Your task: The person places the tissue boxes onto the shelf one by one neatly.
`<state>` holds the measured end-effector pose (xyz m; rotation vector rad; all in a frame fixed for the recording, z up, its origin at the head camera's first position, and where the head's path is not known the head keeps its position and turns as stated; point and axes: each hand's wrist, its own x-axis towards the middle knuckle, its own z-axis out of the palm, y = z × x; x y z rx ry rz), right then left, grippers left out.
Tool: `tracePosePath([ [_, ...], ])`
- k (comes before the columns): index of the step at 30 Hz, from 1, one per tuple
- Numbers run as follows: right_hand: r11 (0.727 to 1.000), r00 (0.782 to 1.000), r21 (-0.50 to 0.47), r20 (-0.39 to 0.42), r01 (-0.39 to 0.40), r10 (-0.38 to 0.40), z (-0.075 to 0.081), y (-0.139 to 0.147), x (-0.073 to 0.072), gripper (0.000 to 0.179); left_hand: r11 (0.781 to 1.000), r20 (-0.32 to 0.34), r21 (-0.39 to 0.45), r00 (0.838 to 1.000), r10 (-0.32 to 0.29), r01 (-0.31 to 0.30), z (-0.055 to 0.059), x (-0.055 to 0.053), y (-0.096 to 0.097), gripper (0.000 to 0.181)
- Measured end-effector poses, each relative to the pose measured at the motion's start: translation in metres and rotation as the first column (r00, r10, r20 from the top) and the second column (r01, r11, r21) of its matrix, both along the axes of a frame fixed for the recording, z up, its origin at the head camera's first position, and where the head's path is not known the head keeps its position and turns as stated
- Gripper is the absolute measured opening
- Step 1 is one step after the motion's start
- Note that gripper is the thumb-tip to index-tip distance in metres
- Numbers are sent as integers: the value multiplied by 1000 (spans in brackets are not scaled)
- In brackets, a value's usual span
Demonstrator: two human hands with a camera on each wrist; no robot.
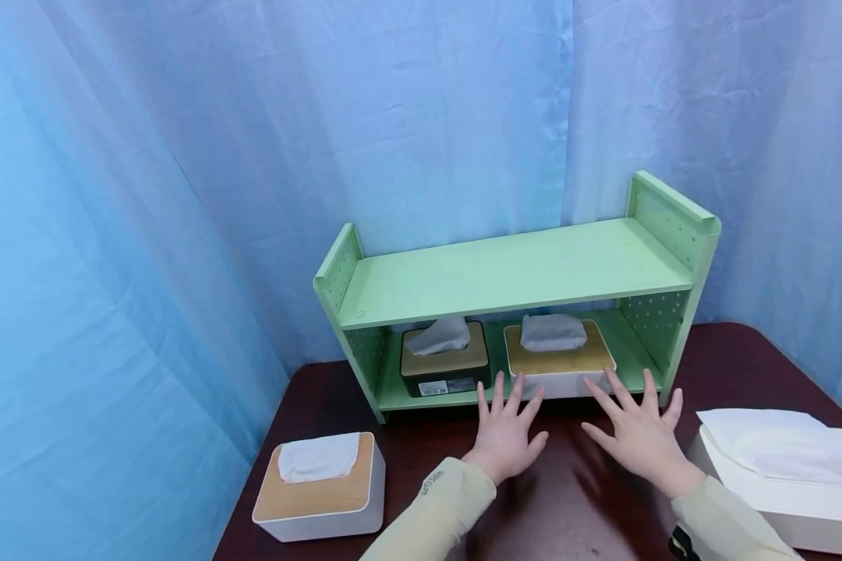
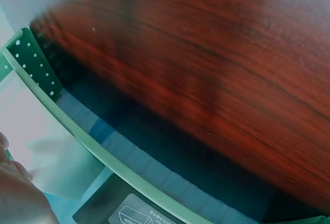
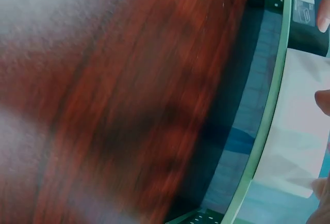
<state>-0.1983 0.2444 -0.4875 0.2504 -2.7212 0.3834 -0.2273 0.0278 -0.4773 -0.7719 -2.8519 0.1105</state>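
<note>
A white tissue box (image 1: 561, 383) with a wood-toned lid and a tissue poking out sits on the lower shelf of a green two-tier rack (image 1: 519, 273). To its left on the same shelf is a black tissue box (image 1: 445, 370) with a wooden lid and a label on its front. My left hand (image 1: 503, 438), fingers spread, is in front of the gap between the two boxes. My right hand (image 1: 642, 440) is also spread, its fingertips overlapping the white box's right front corner in the head view. Neither hand grips anything.
At the table's left stands another white tissue box (image 1: 316, 499) with a wooden lid. A larger all-white tissue box (image 1: 793, 475) is at the right, beside my right forearm. The dark red wooden table (image 1: 568, 506) lies beneath; blue curtains (image 1: 428, 125) hang behind the rack.
</note>
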Motion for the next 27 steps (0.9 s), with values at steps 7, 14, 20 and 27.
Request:
tracePosePath([
  [7,1000,1000,10,19,7,-8,0,5,-13,67,1000,29,-10,999,20,-19,4,-7,7,60],
  [14,1000,998,-13,58,-5,6,4,8,-23,65,999,72,-24,996,48,-46,8,-14,11,60],
  [20,1000,994,-12,112,4,-3,7,7,-27,66,998,87,-33,994,61,-58,8,-20,14,61],
  [27,1000,991,-21,137,8,-5,10,5,-26,66,999,96,-2,994,50,-50,7,-21,12,61],
])
